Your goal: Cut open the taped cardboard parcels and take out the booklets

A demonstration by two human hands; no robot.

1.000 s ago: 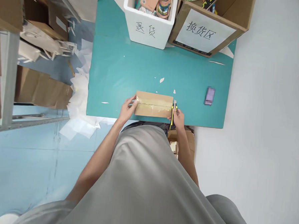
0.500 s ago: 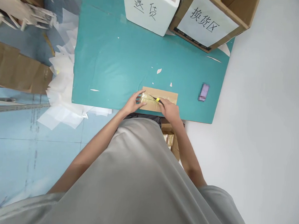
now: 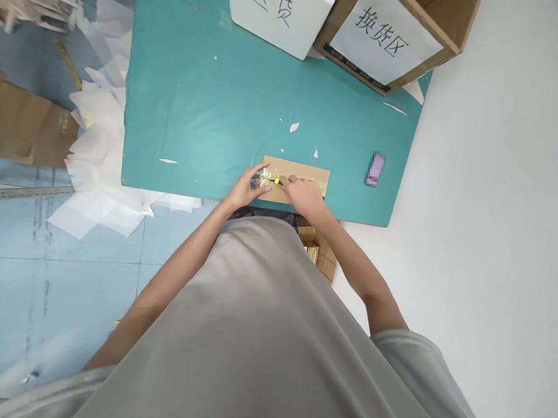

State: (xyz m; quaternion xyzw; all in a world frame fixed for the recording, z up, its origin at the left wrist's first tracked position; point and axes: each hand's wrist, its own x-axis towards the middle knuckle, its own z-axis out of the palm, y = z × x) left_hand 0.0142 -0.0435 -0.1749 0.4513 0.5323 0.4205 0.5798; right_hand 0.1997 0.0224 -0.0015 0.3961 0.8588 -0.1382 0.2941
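A small flat cardboard box [image 3: 300,169] with shiny clear tape along its top lies near the front edge of the teal table. My left hand [image 3: 245,187] grips its left end, thumb on the near side and fingers on the far side. In my right hand [image 3: 304,195] is a black and yellow utility knife [image 3: 276,181], its tip pointing left along the taped top. The closed fingers cover most of the handle, and the blade tip is hard to make out.
At the back of the teal table [image 3: 181,104] stand a white bin [image 3: 279,22] and an open cardboard carton [image 3: 386,40] with a paper sign. A blurred purple item [image 3: 375,169] lies to the right. Loose paper sheets [image 3: 100,143] are heaped left of the table.
My right hand has slid left along the box with the utility knife, closer to my left hand. The whole view has shifted slightly.
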